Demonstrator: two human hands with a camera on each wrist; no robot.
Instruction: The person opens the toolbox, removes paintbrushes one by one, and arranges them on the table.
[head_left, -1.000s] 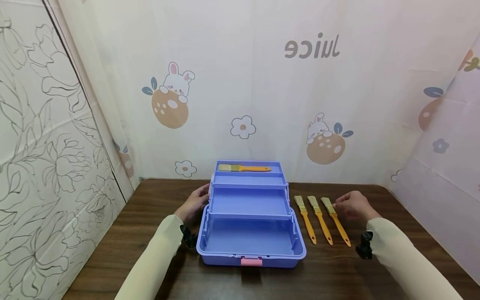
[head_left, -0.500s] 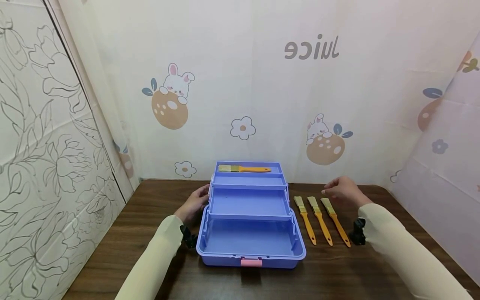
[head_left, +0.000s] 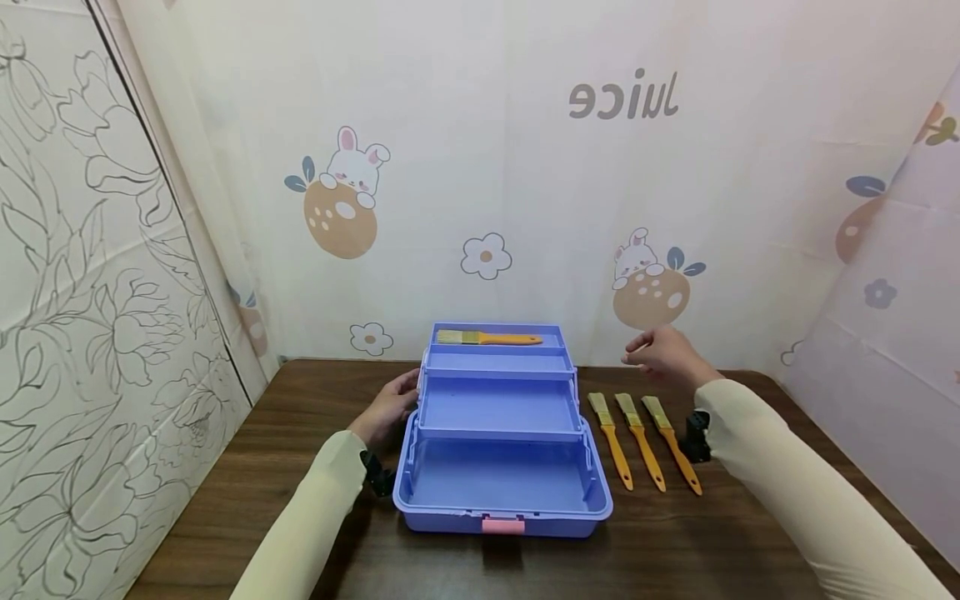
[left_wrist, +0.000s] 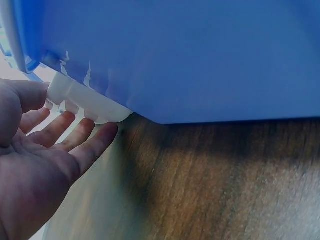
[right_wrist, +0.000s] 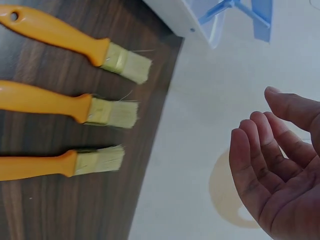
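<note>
A blue three-tier toolbox [head_left: 498,404] stands unfolded on the table. One paintbrush [head_left: 491,337] with a yellow handle lies across its top tray. To its right lie three more: a left brush [head_left: 612,442], a middle brush [head_left: 641,442] and a right brush [head_left: 672,446], bristles pointing away from me. My left hand [head_left: 392,406] is at the toolbox's left rear; in the left wrist view its fingertips and thumb touch a white part [left_wrist: 87,100] of it. Beyond the bristles hovers my right hand [head_left: 665,354], holding nothing, its fingers loosely bent in the right wrist view.
The dark wooden table [head_left: 292,517] ends close behind the toolbox, at a light printed curtain [head_left: 555,175]. A pink latch [head_left: 502,526] sits on the toolbox's front edge. A white floral panel [head_left: 82,292] rises at the left.
My right hand has moved left and away from me, from beside the right brush's bristles to beyond the brushes. The left hand, toolbox and brushes have stayed put.
</note>
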